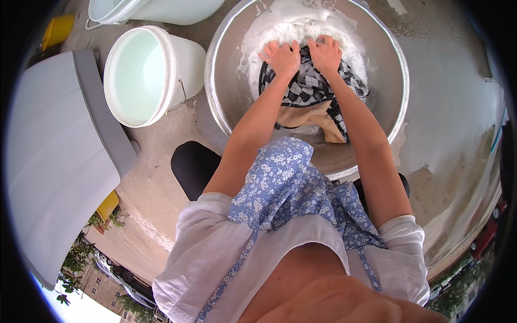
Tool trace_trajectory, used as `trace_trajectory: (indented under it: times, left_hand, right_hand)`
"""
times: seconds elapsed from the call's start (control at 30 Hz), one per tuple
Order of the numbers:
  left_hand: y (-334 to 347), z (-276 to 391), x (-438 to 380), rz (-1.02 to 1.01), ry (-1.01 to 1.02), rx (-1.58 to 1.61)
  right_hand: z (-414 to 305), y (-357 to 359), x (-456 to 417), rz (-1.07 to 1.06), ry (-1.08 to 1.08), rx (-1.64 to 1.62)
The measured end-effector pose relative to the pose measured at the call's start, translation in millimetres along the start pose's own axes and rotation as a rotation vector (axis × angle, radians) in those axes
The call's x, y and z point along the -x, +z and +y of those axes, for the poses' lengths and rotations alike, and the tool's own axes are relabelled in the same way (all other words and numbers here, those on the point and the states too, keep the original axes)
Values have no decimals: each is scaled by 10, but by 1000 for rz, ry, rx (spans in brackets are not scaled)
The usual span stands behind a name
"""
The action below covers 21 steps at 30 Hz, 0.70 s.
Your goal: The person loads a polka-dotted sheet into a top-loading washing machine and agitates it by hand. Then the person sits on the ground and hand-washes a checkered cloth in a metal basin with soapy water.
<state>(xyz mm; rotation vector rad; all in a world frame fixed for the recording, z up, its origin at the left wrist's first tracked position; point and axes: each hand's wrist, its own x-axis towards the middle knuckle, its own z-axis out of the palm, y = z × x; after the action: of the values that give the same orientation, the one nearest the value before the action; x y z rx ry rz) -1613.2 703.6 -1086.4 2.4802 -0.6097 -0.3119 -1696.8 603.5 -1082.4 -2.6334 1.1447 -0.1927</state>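
A large round metal basin (387, 117) stands on the ground before me, with white suds (278, 20) on its far side. In it lies a wet black, white and grey checked cloth item (307, 87) with a tan inner side. My left hand (281, 58) presses on its far edge at the suds, fingers spread and partly bent. Close beside it on the right, my right hand (325, 54) rests on the same cloth with curled fingers. Whether either hand pinches the fabric is hidden by foam and the fingers.
A white plastic bucket (190, 60) of water stands left of the basin, and a second bucket (173, 10) is behind it. A large grey-and-white object (52, 133) fills the left side. Wet concrete (436, 109) lies at the right.
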Motion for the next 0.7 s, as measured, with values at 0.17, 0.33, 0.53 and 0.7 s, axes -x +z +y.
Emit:
trace_trajectory:
  times: [0.17, 0.33, 0.53, 0.7]
  left_hand:
    - [-825, 142, 1342, 52, 303, 257]
    - [-206, -174, 1441, 78, 212, 169]
    - [-241, -136, 1045, 97, 302, 24]
    - [-457, 143, 825, -135, 137, -139]
  right_hand:
    - [-123, -1172, 1223, -5, -363, -397]
    - [-215, -645, 1213, 71, -390, -268]
    - [-229, -547, 977, 96, -315, -244]
    - [-316, -631, 729, -147, -68, -289]
